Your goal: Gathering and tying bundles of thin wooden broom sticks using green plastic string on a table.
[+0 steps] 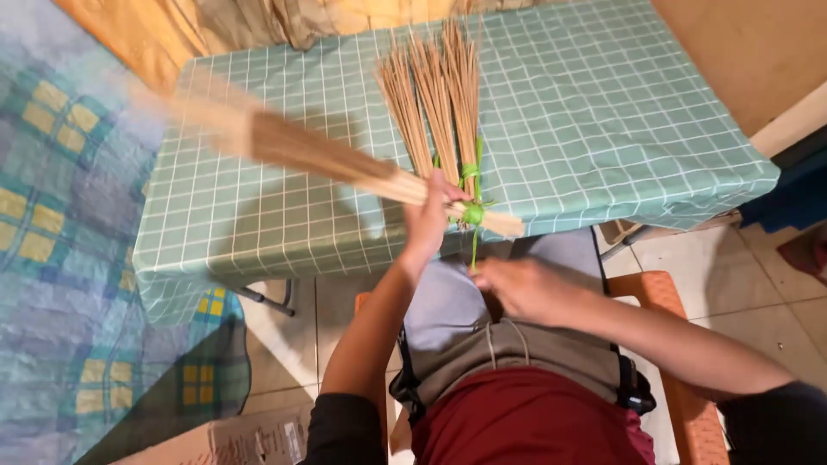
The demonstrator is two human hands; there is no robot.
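My left hand (428,217) grips a bundle of thin tan sticks (310,155) that slants up to the left, blurred with motion. Its butt end (501,225) pokes out to the right of the hand. Three more stick bundles (435,95) lie fanned on the green checked tablecloth (603,103), tied at their base with green string (471,176). A strand of that string (474,245) hangs down to my right hand (517,288), which pinches it just below the table edge, above my lap.
The table's front edge (258,267) is close to my knees. I sit on an orange chair (663,297). A plaid cloth (60,258) covers the left side. A cardboard box (233,439) lies on the tiled floor at lower left.
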